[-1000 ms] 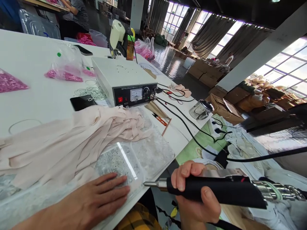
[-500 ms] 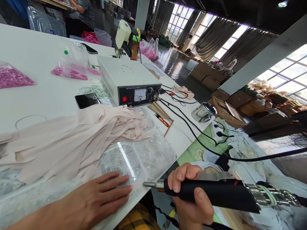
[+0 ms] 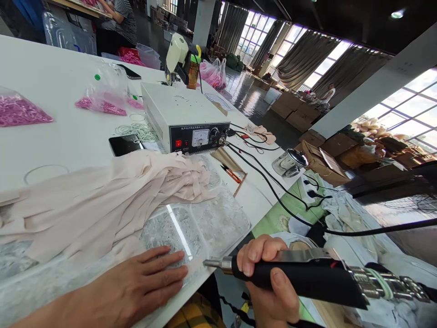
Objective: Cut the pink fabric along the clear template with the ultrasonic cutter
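Observation:
My left hand (image 3: 136, 284) lies flat, fingers stretched out, on the marbled grey mat (image 3: 220, 214) near the table's front edge. A thin pale strip (image 3: 195, 263) shows just past its fingertips. My right hand (image 3: 268, 278) is wrapped round the black handle of an ultrasonic welding gun (image 3: 300, 280), held level. The gun's metal tip points left and meets the strip's end, or hovers just above it; I cannot tell which. Behind my left hand spreads a pile of pale pink fabric strips (image 3: 99, 200).
A white ultrasonic welder box (image 3: 200, 136) stands at the back, cabled to the gun. Orange thread snips (image 3: 231, 173), a glass jar (image 3: 289, 162), a phone (image 3: 125, 145) and bags of pink pieces (image 3: 23, 109) lie about. A person (image 3: 119, 27) sits at the far left.
The view has shifted very slightly. My right hand and the gun have turned a little, while the tip stays at the strip. My left hand has not moved.

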{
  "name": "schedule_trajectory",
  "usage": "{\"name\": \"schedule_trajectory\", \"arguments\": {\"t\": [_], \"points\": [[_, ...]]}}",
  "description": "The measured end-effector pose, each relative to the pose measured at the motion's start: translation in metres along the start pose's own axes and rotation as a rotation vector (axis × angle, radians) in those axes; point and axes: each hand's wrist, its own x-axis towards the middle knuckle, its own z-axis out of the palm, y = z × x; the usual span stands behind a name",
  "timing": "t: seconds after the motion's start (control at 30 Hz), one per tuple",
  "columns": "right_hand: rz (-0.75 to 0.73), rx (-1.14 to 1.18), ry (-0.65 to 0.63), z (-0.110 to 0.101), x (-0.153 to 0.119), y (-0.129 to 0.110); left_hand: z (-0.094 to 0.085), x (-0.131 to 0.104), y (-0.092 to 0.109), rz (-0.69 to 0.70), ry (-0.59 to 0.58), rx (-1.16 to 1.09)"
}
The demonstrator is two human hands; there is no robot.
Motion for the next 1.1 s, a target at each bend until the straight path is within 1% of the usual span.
{"name": "schedule_trajectory", "arguments": {"t": [0.1, 0.2, 0.4, 0.6, 0.77, 0.87, 1.1], "points": [[-0.012, 0.005, 0.006, 0.001, 0.002, 0.001, -0.001, 0.001, 0.001, -0.016, 0.043, -0.062], [-0.024, 0.013, 0.018, 0.002, 0.002, 0.003, -0.004, 0.002, 0.002, -0.018, 0.061, -0.064], [-0.027, 0.004, 0.015, 0.004, 0.003, 0.004, -0.009, 0.004, 0.004, -0.013, 0.025, 0.002], [-0.032, -0.015, 0.028, 0.006, 0.004, 0.006, -0.010, 0.004, 0.004, -0.034, 0.058, -0.085], [-0.037, -0.016, 0.015, 0.006, 0.005, 0.007, -0.011, 0.005, 0.004, -0.011, 0.074, 0.001], [-0.049, -0.012, 0.010, 0.006, 0.005, 0.007, -0.011, 0.005, 0.004, 0.008, 0.057, 0.051], [-0.034, -0.019, -0.002, 0.005, 0.005, 0.007, -0.013, 0.006, 0.005, 0.019, -0.055, 0.135]]}}
